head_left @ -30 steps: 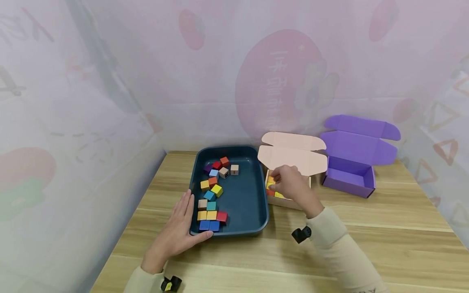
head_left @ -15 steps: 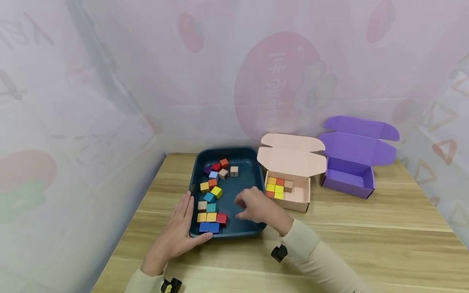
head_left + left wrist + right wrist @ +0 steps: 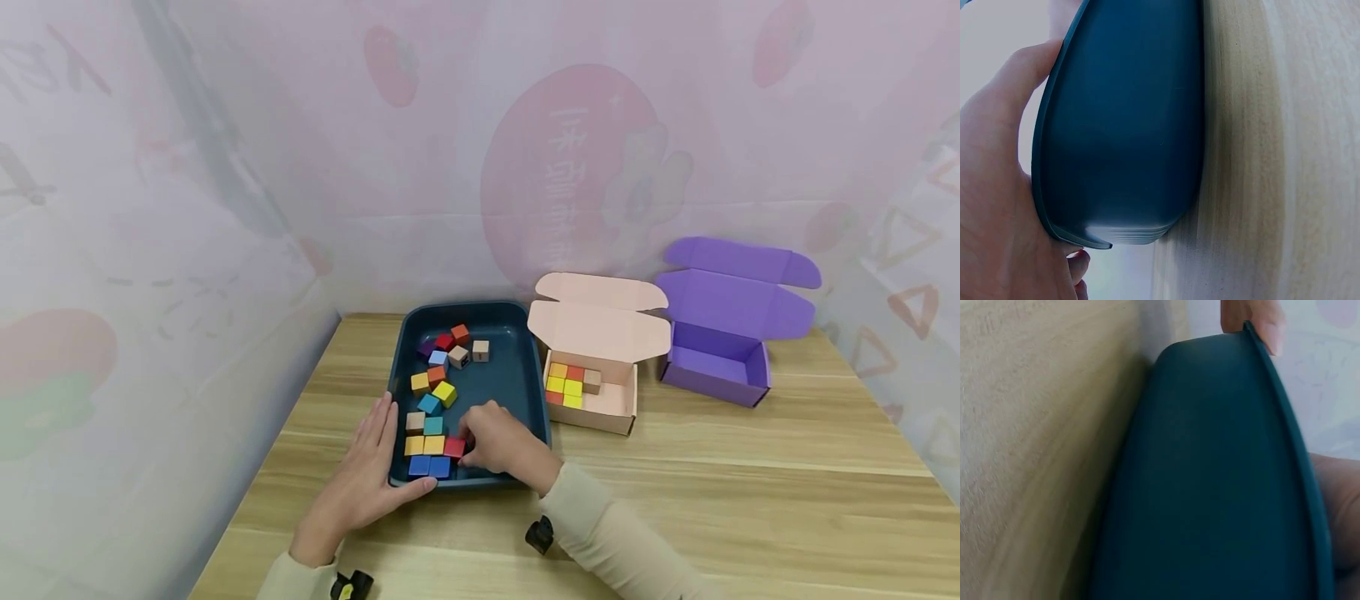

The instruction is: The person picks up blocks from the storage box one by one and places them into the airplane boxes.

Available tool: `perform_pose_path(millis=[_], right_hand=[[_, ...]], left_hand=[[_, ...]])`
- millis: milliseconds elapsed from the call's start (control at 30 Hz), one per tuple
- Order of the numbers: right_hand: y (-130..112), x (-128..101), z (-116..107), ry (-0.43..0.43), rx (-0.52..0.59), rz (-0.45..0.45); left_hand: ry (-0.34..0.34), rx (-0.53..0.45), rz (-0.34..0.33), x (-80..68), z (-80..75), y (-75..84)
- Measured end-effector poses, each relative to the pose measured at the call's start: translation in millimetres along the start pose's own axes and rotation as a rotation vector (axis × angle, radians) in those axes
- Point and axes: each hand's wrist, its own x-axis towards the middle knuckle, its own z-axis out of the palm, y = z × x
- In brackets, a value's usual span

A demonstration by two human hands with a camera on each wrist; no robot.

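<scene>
A dark teal tray (image 3: pixel 517 392) holds several loose coloured cubes. My right hand (image 3: pixel 471 446) reaches into its front part, and its curled fingers and thumb pinch a red cube (image 3: pixel 453 447) beside a yellow and blue row. My left hand (image 3: pixel 372 467) lies flat against the tray's front-left corner, fingers straight along the side and thumb along the front rim. In the left wrist view I see only the tray's outer wall (image 3: pixel 1122 125) and my palm. The right wrist view shows the tray wall (image 3: pixel 1210 475) and a fingertip on its rim.
An open pink cardboard box (image 3: pixel 617 410) stands right of the tray, with several cubes (image 3: pixel 570 383) packed in its left half. An open purple box (image 3: pixel 720 367) stands further right. The wooden table (image 3: pixel 750 500) is enclosed by a printed translucent curtain at the back and left.
My right hand left the pink box, crossed leftward over the tray and came down on the red cube at the tray's front. The left hand has not moved.
</scene>
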Motion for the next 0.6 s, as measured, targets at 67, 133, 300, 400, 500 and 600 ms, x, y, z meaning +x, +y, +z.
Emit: perform_pose_path(millis=[67, 133, 300, 400, 500, 600], right_hand=[[-0.2, 1.2, 2.5, 0.010, 0.001, 0.006], [0.1, 1.9, 3.7, 0.018, 0.000, 0.005], [3.8, 1.4, 2.0, 0.030, 0.017, -0.009], [7.3, -0.6, -3.5, 0.041, 0.042, -0.011], [9.8, -5.3, -14.3, 0.056, 0.070, -0.013], [12.6, -12.6, -28.0, 0.072, 0.095, -0.022]], left_hand=[[-0.001, 0.001, -0.001, 0.1, 0.2, 0.3], [-0.002, 0.001, -0.001, 0.0, 0.1, 0.7], [-0.011, 0.003, -0.007, -0.1, -0.7, 1.6], [-0.016, 0.006, -0.014, -0.1, -1.0, 2.2], [-0.017, 0.005, -0.017, 0.0, -0.8, 2.3], [-0.013, 0.005, -0.017, 0.3, -0.4, 2.3]])
